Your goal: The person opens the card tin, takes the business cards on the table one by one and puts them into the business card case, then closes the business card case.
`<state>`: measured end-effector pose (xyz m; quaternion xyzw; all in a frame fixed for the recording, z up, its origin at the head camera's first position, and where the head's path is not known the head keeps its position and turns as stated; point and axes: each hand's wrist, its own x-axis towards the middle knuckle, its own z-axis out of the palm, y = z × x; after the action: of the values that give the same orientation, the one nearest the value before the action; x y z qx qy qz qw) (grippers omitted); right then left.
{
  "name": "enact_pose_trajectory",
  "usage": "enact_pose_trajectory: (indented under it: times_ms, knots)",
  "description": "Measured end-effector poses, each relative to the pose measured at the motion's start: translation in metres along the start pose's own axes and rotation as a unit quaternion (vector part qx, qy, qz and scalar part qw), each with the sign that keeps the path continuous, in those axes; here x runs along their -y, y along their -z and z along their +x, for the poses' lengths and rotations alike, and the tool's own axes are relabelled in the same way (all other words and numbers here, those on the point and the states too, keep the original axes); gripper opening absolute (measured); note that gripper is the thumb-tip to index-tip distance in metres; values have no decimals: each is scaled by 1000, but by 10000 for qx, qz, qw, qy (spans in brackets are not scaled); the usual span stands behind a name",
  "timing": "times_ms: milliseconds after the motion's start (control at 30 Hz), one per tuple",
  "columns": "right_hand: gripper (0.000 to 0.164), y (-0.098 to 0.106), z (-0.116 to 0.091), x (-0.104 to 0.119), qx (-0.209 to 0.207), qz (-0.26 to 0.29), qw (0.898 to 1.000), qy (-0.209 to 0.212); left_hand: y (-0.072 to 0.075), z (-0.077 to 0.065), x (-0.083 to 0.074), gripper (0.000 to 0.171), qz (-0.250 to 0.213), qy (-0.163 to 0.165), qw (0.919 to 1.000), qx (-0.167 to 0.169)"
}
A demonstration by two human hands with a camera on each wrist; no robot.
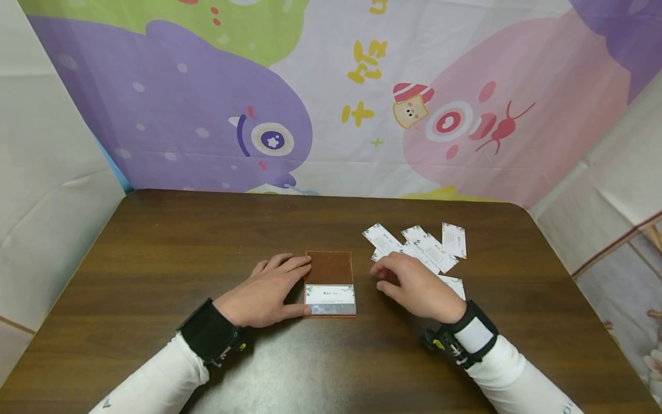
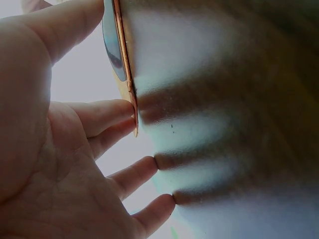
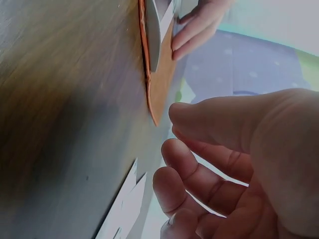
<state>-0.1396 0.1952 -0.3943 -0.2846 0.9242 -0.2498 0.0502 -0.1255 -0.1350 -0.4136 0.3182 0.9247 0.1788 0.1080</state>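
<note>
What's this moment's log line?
left hand: touching brown holder | right hand: empty, near loose cards | holder: white card in lower half

The left hand (image 1: 266,296) lies palm down to the left of the brown card holder (image 1: 328,268), fingers spread, its thumb at the holder's near left corner and index fingertip on its left edge farther up. The right hand (image 1: 416,287) is apart from the holder, to its right, fingers (image 3: 169,189) loosely bent. The left forearm (image 1: 155,376) and right forearm (image 1: 517,376) slant toward the holder from its near side.
</note>
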Motion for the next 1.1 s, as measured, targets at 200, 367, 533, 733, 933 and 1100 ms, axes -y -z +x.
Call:
enact_pose_trajectory:
  times_ms: [200,367,533,733,933,1100]
  knots:
    - [17,5,-7,-7,-90,32,9999,-104,0,0,-1,83,25,-12,10000,-15]
    - [18,8,-11,-13,-140,-23,9998,-137,0,-1,-1,83,47,-23,10000,-8]
    - [19,11,-15,-19,-112,-135,9995,-277,0,-1,-1,82,30,-25,10000,-5]
    - [21,16,-22,-24,-173,-197,9990,-355,0,-1,-1,82,5,-26,10000,6]
    - [21,21,-28,-31,-260,-256,9982,-486,-1,-1,0,82,9,-41,10000,-1]
    - [21,27,-33,-38,-273,-180,9974,-646,-1,-1,0,82,-1,-49,10000,-9]
